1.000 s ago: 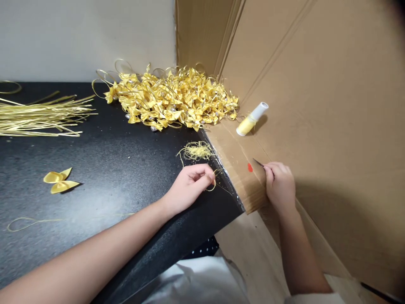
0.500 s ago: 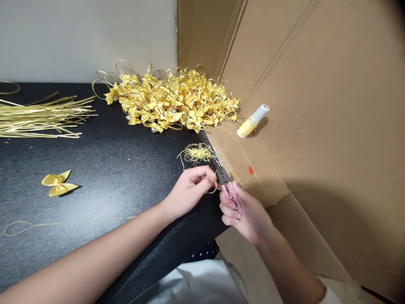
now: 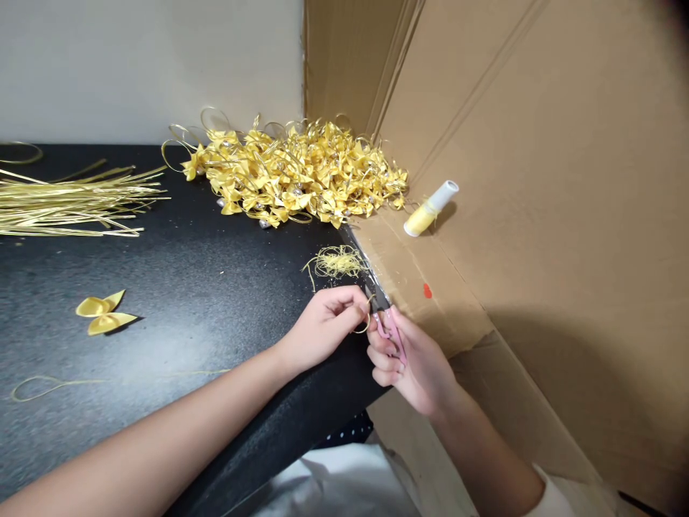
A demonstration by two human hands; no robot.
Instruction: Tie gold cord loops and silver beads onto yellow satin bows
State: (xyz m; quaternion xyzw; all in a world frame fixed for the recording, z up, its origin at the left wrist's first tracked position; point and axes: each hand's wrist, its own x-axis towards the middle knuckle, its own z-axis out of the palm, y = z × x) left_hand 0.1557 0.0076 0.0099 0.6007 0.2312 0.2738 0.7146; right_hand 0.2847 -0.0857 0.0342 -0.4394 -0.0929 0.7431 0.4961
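Observation:
Near the table's right edge, my left hand (image 3: 334, 319) pinches a gold cord (image 3: 366, 327), whose small loop curls out past the fingertips. My right hand (image 3: 412, 359) is wrapped round the pink handles of a pair of scissors (image 3: 392, 334). Their dark blades point up and away, right beside the cord's short end; I cannot tell whether they touch it. Just beyond my left hand lies a tangle of yellow thread (image 3: 339, 262). A yellow ribbon bow (image 3: 105, 312) rests on the black table to the left.
A heap of yellow bows with gold loops (image 3: 291, 172) fills the table's back right. Gold cords (image 3: 80, 205) lie in a bundle at the left. A thread spool (image 3: 430, 208) stands on cardboard (image 3: 538, 215) to the right. A thin thread loop (image 3: 37, 388) lies front left.
The scissors have moved slightly left, closer to the cord in my left hand, and their blades look closer to its end. My left hand keeps its pinch.

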